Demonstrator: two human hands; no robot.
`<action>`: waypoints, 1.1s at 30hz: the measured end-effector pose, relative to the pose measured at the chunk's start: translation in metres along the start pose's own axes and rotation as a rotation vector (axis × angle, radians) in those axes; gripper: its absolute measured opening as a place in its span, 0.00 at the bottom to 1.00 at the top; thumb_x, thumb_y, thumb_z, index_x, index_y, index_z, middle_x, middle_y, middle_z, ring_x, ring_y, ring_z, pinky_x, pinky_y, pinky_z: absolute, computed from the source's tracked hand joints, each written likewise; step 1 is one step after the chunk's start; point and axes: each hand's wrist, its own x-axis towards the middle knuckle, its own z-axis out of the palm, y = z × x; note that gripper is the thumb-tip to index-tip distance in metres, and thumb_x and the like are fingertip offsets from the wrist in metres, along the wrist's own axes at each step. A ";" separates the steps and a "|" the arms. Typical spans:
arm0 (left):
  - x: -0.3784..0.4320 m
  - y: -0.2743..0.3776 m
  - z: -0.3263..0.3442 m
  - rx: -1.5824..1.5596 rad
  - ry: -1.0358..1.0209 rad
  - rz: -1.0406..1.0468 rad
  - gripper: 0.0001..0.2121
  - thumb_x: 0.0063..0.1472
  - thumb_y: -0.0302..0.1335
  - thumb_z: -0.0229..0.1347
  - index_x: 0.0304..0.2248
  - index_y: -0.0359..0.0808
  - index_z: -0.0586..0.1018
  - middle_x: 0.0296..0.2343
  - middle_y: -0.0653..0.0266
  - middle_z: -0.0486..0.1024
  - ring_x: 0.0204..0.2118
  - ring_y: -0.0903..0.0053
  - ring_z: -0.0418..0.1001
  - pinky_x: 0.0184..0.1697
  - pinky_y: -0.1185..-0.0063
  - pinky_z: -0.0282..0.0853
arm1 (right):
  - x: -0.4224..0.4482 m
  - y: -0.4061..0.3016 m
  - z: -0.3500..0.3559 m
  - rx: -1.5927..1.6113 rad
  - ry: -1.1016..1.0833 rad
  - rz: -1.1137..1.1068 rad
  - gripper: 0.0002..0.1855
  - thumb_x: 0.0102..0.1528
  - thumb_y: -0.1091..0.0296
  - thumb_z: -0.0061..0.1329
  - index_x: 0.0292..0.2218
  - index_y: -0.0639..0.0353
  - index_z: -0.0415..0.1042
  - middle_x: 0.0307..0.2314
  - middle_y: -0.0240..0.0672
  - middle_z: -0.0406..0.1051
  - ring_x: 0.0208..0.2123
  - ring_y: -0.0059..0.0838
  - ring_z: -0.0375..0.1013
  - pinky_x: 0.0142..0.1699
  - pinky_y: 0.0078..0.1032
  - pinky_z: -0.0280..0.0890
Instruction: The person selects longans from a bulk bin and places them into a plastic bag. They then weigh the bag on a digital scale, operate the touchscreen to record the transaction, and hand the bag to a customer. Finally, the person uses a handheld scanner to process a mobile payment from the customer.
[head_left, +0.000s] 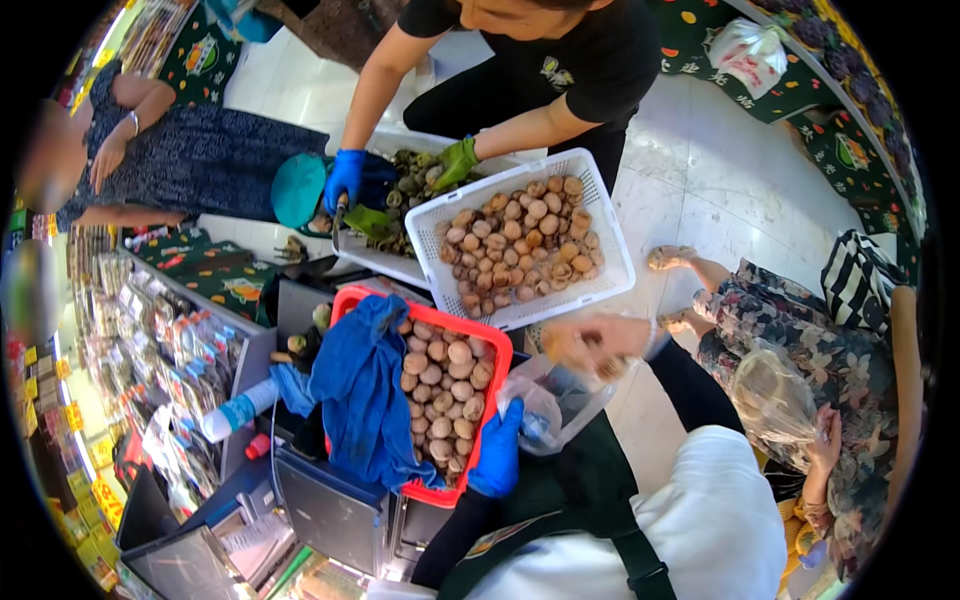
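My left hand (498, 451), in a blue glove, grips the rim of a clear plastic bag (546, 409) beside the red basket. My bare right hand (596, 343) is motion-blurred above the bag's mouth; I cannot tell whether it holds anything. To the left, walnuts in the shell (442, 390) fill the red plastic basket (501, 352), partly covered by a blue cloth (358, 394). More walnuts (525, 232) lie in a white perforated crate (622, 270) beyond my hands.
Opposite me, a co-worker with a blue-gloved hand (345, 178) holds a blade-like tool over green-husked walnuts (409, 180) in another crate. Bystanders stand left and right, one holding a clear bag (776, 394). A dark cabinet (330, 502) and packaged-goods shelf (180, 360) are at left.
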 end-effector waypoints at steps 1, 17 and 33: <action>0.000 0.007 0.011 -0.040 0.010 0.006 0.12 0.62 0.36 0.48 0.32 0.35 0.74 0.26 0.72 0.70 0.30 0.87 0.64 0.35 0.84 0.62 | -0.010 0.012 0.015 -0.030 -0.206 -0.197 0.26 0.45 0.66 0.57 0.46 0.59 0.67 0.47 0.38 0.62 0.49 0.24 0.60 0.48 0.23 0.61; -0.110 0.043 -0.028 0.130 -0.189 -0.012 0.22 0.60 0.47 0.45 0.22 0.35 0.72 0.18 0.67 0.69 0.20 0.83 0.65 0.24 0.83 0.59 | -0.017 -0.021 0.023 -0.218 -0.055 0.319 0.18 0.56 0.65 0.41 0.48 0.57 0.64 0.46 0.43 0.62 0.44 0.37 0.66 0.46 0.31 0.65; -0.143 0.057 -0.033 -0.211 -0.033 0.059 0.25 0.56 0.50 0.50 0.14 0.36 0.69 0.13 0.63 0.68 0.16 0.73 0.64 0.23 0.76 0.60 | 0.125 0.080 -0.160 -1.537 1.080 0.191 0.40 0.41 0.68 0.57 0.54 0.30 0.56 0.56 0.46 0.41 0.50 0.59 0.52 0.48 0.42 0.63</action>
